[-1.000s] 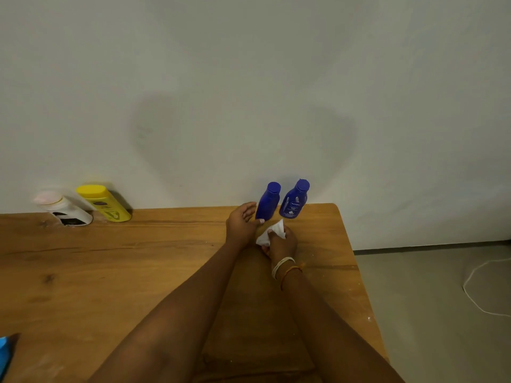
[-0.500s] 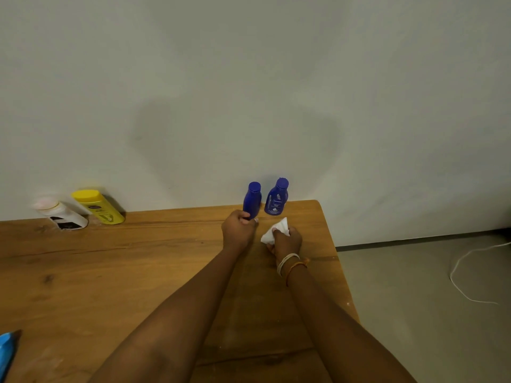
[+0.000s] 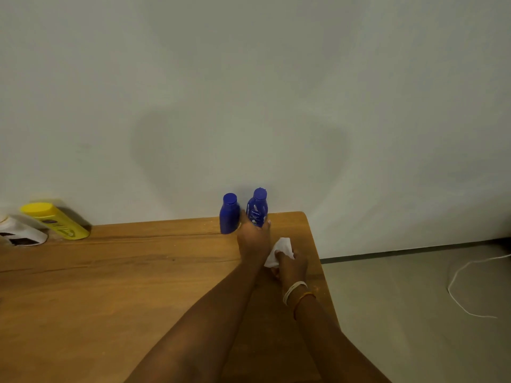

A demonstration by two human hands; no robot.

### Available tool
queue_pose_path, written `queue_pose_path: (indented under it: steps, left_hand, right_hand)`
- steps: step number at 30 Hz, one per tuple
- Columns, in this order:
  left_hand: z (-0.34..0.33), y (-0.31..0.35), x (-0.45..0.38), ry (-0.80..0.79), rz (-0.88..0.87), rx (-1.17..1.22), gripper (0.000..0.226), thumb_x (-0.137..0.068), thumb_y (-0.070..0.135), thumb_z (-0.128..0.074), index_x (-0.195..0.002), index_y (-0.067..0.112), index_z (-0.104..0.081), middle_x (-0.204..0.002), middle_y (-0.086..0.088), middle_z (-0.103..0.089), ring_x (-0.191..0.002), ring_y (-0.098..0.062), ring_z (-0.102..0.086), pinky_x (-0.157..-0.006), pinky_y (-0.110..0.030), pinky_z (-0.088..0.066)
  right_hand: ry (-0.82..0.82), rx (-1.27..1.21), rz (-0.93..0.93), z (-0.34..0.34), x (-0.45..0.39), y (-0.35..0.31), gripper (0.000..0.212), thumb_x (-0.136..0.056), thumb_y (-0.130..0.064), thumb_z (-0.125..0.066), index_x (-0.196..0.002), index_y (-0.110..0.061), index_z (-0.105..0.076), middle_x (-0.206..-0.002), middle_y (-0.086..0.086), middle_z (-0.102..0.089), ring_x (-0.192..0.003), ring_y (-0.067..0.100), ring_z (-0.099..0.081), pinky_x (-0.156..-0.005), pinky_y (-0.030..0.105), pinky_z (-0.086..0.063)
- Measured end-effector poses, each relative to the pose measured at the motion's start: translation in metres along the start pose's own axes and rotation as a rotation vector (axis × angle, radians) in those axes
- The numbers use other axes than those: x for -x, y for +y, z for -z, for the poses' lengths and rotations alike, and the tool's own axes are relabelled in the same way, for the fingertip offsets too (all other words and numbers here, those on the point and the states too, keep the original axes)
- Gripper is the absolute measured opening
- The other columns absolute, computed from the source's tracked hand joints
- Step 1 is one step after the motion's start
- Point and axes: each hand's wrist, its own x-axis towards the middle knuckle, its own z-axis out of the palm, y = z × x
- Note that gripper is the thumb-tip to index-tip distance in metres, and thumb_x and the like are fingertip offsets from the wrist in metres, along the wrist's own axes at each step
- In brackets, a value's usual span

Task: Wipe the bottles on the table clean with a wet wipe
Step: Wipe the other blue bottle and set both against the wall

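Left hand (image 3: 253, 239) reaches to the base of the labelled blue bottle (image 3: 257, 207), fingers around its lower part; can't tell if the grasp is closed. Plain blue bottle (image 3: 229, 214) stands just left of it, both upright at the table's (image 3: 110, 286) far edge, centre frame. Right hand (image 3: 291, 265) clenches the white wet wipe (image 3: 280, 251), lower right of the bottles. Yellow bottle (image 3: 55, 221) and white bottle (image 3: 22, 233) at far left.
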Motion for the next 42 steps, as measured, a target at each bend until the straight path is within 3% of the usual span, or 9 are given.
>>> queue_pose_path:
  steps: [6,10,15,19,23,29,34,37,42]
  left_hand:
    - [-0.014,0.007,-0.001,0.105,0.047,-0.003,0.050,-0.083,0.033,-0.069,-0.123,0.015,-0.045,-0.108,-0.004,-0.064,-0.096,-0.020,-0.064,-0.079,-0.025,-0.046]
    - [-0.011,0.005,0.013,0.096,-0.049,-0.111,0.055,-0.074,0.045,-0.074,-0.114,0.017,-0.051,-0.103,0.003,-0.061,-0.088,-0.008,-0.055,-0.072,-0.022,-0.043]
    - [0.014,0.017,0.036,0.032,-0.167,-0.105,0.056,-0.069,0.045,-0.079,-0.109,0.017,-0.050,-0.104,0.000,-0.055,-0.093,-0.013,-0.056,-0.079,-0.027,-0.051]
    - [0.048,0.033,0.060,-0.071,-0.125,0.096,0.053,-0.072,0.030,-0.080,-0.111,0.022,-0.045,-0.103,0.007,-0.057,-0.086,-0.006,-0.058,-0.075,-0.017,-0.050]
    - [0.088,0.039,0.075,-0.123,-0.075,0.174,0.064,-0.073,0.029,-0.080,-0.125,0.016,-0.046,-0.108,0.007,-0.057,-0.091,-0.008,-0.059,-0.067,-0.011,-0.045]
    - [0.159,0.028,0.100,-0.255,0.028,0.260,0.066,-0.072,0.031,-0.081,-0.126,0.015,-0.046,-0.116,-0.003,-0.062,-0.100,-0.020,-0.065,-0.081,-0.037,-0.058]
    - [0.243,0.019,0.124,-0.443,0.115,0.356,0.038,-0.088,0.039,-0.062,-0.119,0.020,-0.052,-0.116,-0.007,-0.065,-0.097,-0.019,-0.067,-0.075,-0.035,-0.059]
    - [0.294,0.003,0.129,-0.563,0.164,0.468,0.058,-0.089,0.064,-0.036,-0.127,0.022,-0.051,-0.119,-0.004,-0.066,-0.104,-0.021,-0.067,-0.076,-0.036,-0.056]
    - [0.357,-0.013,0.142,-0.567,0.342,0.781,0.061,-0.098,0.055,-0.027,-0.130,0.009,-0.052,-0.109,-0.009,-0.067,-0.086,-0.019,-0.069,-0.064,-0.030,-0.055]
  right_hand:
    - [-0.029,-0.020,-0.022,0.012,-0.017,0.007,0.036,-0.090,-0.016,-0.061,-0.121,0.000,-0.053,-0.116,0.024,-0.060,-0.087,0.030,-0.057,-0.056,0.023,-0.046]
    - [-0.040,-0.012,0.007,0.017,-0.010,-0.001,0.035,-0.089,-0.020,-0.062,-0.118,-0.002,-0.055,-0.113,0.022,-0.061,-0.088,0.031,-0.060,-0.069,0.034,-0.053]
    - [-0.100,0.009,0.138,0.032,0.021,-0.030,0.040,-0.089,-0.023,-0.062,-0.122,-0.004,-0.053,-0.119,0.018,-0.060,-0.103,0.033,-0.060,-0.088,0.045,-0.053]
    - [-0.240,0.059,0.277,0.051,0.057,-0.050,0.016,-0.088,-0.016,-0.062,-0.102,-0.008,-0.059,-0.101,0.012,-0.064,-0.083,0.021,-0.061,-0.057,0.019,-0.051]
    - [-0.379,0.167,0.321,0.055,0.091,-0.058,0.021,-0.089,-0.010,-0.061,-0.108,-0.001,-0.059,-0.101,0.013,-0.062,-0.085,0.021,-0.060,-0.061,0.020,-0.051]
    - [-0.468,0.160,0.283,0.044,0.158,-0.046,0.016,-0.090,-0.014,-0.061,-0.104,-0.008,-0.058,-0.083,0.010,-0.062,-0.049,0.007,-0.060,-0.038,0.015,-0.043]
    - [-0.520,0.141,0.266,0.026,0.213,-0.028,0.012,-0.089,-0.014,-0.061,-0.098,-0.007,-0.057,-0.066,0.010,-0.062,-0.035,0.006,-0.052,-0.033,0.016,-0.037]
    - [-0.551,0.080,0.216,0.011,0.252,-0.015,0.012,-0.087,-0.017,-0.064,-0.092,-0.008,-0.058,-0.069,0.011,-0.064,-0.042,0.012,-0.055,-0.040,0.019,-0.039]
    - [-0.640,-0.040,0.152,-0.022,0.315,0.008,0.014,-0.083,-0.018,-0.069,-0.090,-0.009,-0.060,-0.076,0.014,-0.062,-0.059,0.021,-0.052,-0.055,0.025,-0.039]
